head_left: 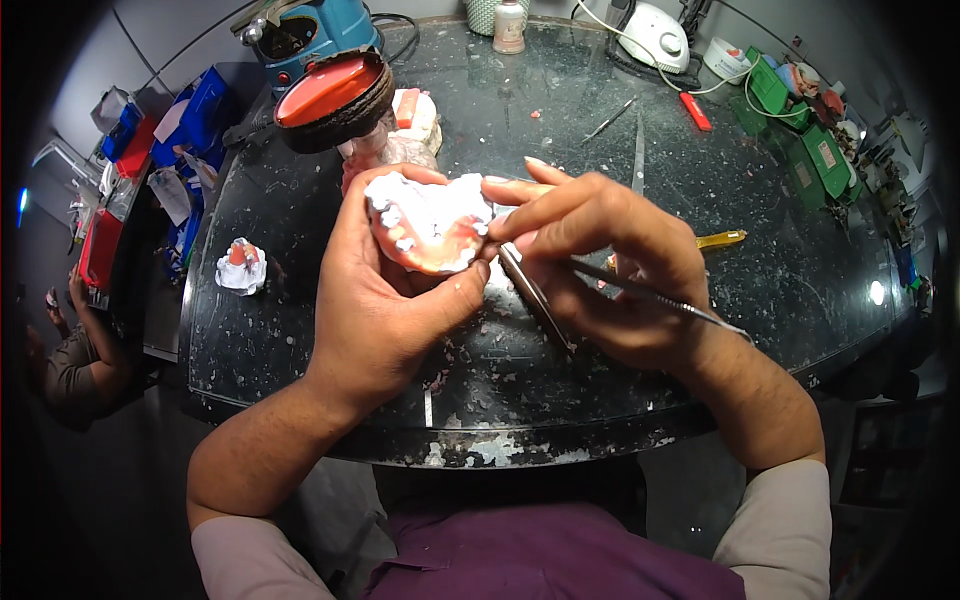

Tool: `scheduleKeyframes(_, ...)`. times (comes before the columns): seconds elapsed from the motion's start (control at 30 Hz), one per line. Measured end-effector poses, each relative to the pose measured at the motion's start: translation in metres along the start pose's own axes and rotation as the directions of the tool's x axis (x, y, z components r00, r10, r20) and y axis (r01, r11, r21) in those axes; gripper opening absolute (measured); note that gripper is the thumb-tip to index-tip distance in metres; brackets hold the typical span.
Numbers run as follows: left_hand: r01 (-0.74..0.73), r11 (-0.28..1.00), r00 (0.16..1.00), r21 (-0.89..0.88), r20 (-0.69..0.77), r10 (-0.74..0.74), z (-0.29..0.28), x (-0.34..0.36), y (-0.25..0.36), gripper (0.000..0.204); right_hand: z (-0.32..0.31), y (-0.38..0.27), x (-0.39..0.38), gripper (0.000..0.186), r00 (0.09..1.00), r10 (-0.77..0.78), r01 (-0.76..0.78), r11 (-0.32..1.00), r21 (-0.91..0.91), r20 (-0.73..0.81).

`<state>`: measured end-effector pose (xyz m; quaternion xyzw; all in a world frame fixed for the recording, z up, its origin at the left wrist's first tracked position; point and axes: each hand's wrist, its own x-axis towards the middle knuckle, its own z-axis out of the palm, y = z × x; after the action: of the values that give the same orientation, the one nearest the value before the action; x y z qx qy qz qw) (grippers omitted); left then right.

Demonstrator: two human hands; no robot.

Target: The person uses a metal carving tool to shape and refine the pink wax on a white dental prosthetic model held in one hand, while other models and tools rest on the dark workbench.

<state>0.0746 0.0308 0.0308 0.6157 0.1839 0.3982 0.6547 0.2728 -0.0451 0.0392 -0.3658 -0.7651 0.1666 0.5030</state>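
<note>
My left hand (pixel 370 290) holds a white plaster dental cast (pixel 382 190) at chest side of the bench, fingers behind it and thumb at its lower right edge. Pink wax (pixel 440 252) and several teeth line the cast's arch. Close against the cast's right side, my right hand (pixel 620 260) is closed around a thin metal dental carving tool (pixel 655 295), whose shaft slants out toward the wrist. The tool's working tip is hidden by the fingers. Below these fingers is a dark, narrow bar with bright edges (pixel 535 295); whether it is held or lying cannot be made out.
A black-rimmed pan of red wax (pixel 330 92) stands up behind my left hand. A small plaster cast (pixel 240 268) sits on the worn black bench (pixel 290 350) at left. A metal spatula (pixel 639 150), a red-handled tool (pixel 694 112) and green boxes (pixel 825 165) lie rightward. Another person (pixel 85 355) is far left.
</note>
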Motion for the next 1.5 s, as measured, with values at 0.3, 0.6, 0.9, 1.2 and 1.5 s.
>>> scheduleKeyframes(0.3, 0.008, 0.997, 1.0, 0.079, -0.023, -0.007, 0.001, -0.002, -0.001, 0.055, 0.0, 0.001, -0.003, 0.022, 0.998, 0.058, -0.058, 0.998, 0.007, -0.03)
scheduleKeyframes(0.6, -0.008, 0.989, 1.0, 0.149, -0.026, 0.012, 0.002, -0.003, 0.0, 0.059, 0.0, -0.001, 0.0, 0.023, 1.0, -0.022, 0.023, 0.996, -0.083, 0.012)
scheduleKeyframes(0.9, -0.125, 0.945, 0.989, 0.304, -0.037, 0.142, 0.001, -0.004, -0.007, 0.059, 0.001, -0.002, 0.0, 0.019, 0.998, 0.021, -0.014, 0.994, -0.104, 0.063)
scheduleKeyframes(1.2, -0.204, 0.902, 0.975, 0.381, -0.008, 0.223, 0.001, -0.007, -0.009, 0.061, 0.006, -0.001, -0.002, 0.02, 1.0, 0.008, -0.007, 0.997, -0.071, 0.001)
scheduleKeyframes(1.5, -0.197, 0.922, 0.976, 0.335, -0.021, 0.216, 0.003, -0.007, -0.012, 0.06, 0.007, -0.005, 0.0, 0.021, 1.0, 0.003, -0.007, 0.988, -0.151, -0.022)
